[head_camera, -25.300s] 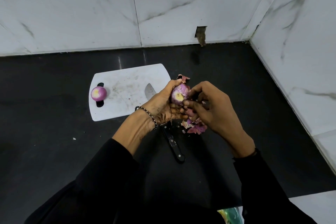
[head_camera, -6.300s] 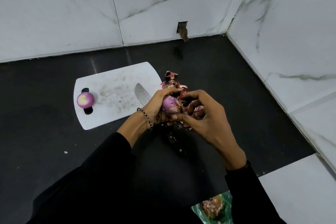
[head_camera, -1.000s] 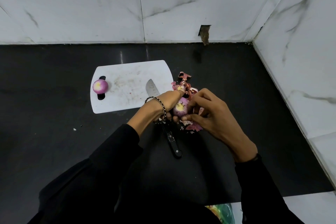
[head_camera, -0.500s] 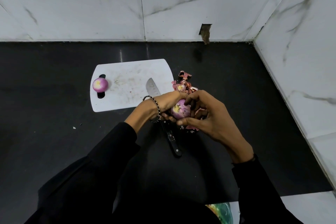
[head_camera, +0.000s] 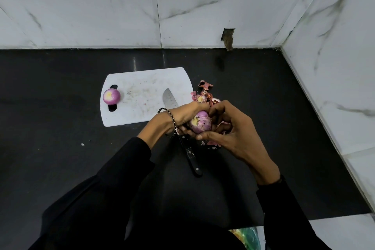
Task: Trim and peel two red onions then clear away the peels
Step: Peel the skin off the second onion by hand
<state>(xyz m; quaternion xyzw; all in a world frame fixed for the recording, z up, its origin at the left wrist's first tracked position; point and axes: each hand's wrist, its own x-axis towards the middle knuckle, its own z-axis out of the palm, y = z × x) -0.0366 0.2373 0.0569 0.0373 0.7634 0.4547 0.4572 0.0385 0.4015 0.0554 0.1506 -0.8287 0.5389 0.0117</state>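
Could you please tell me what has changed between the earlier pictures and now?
The held onion has come slightly nearer the person, and the right hand has gone from picking at its skin to cupping it; the left hand still grips it. Unchanged: peeled onion on the board, knife, peels beside the board.

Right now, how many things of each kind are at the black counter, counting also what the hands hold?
Cutting board: 1
Knife: 1
Onions: 2, the peeled onion on the board, the held onion between left hand and right hand
Peel pile: 1
Total: 5
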